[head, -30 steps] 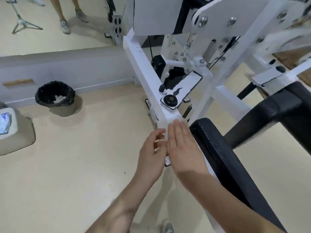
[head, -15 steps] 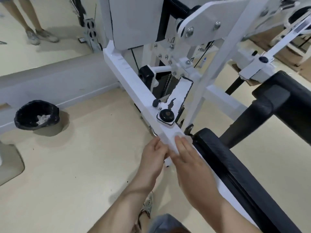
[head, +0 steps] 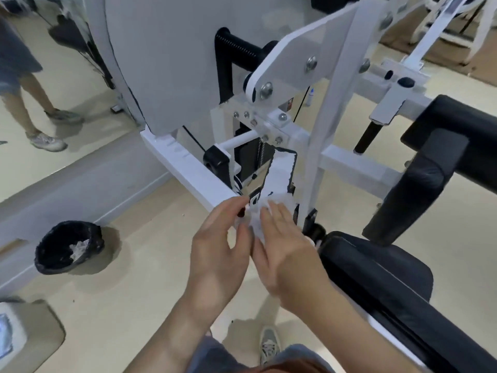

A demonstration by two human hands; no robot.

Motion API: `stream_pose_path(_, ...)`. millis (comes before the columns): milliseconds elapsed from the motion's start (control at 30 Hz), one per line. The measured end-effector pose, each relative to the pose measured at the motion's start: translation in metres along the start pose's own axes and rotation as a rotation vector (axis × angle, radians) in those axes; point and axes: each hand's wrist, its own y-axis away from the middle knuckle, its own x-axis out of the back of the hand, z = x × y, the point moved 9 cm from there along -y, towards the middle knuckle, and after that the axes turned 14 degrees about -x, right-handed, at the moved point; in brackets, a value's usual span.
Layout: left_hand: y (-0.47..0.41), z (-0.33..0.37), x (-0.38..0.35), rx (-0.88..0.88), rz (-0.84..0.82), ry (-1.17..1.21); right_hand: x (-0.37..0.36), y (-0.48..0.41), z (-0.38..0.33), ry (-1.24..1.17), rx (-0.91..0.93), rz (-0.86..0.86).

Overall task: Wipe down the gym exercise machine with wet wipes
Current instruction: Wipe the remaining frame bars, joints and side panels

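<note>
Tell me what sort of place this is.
Most likely a gym. A white-framed exercise machine fills the view, black padded rests sit on its right, and what looks like a wall mirror on the left reflects someone's legs.

Head-worn wide view, forward and down, close over machine frame.

The right hand mostly hides the wet wipe.
</note>
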Motion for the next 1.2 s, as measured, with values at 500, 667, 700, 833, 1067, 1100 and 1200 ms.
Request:
stream_pose_path(500,-0.057,-0.052,-0.015,-0.498,-0.646,-0.037,-0.018,-0.066,0.004,0.232,-0.510,-0.269)
stream_pose_path(667,-0.055,-0.065,-0.023,-0.561,-0.757,0.000,-0.012,-0.053,-0.016,0.225,-0.498,-0.172)
stream_pose_path(700,-0.055,-0.066,-0.023,-0.568,-0.757,0.008,-0.018,-0.070,-0.006,0.201,-0.498,-0.208)
stream_pose_path(833,-0.064,-0.067,-0.025,-0.583,-0.719,-0.004,-0.037,-0.158,0.041,0.206,-0.585,-0.168)
stream_pose_path(1067,-0.075,-0.071,-0.026,-0.563,-0.654,-0.013,-0.025,-0.100,0.020,0.160,-0.512,-0.176)
stream_pose_path(1100,-0.077,-0.074,-0.026,-0.536,-0.640,0.003,-0.018,-0.079,0.004,0.132,-0.458,-0.168)
stream_pose_path(1200,-0.083,-0.076,-0.030,-0.421,-0.599,0.097,-0.014,-0.058,-0.005,0.081,-0.409,-0.109)
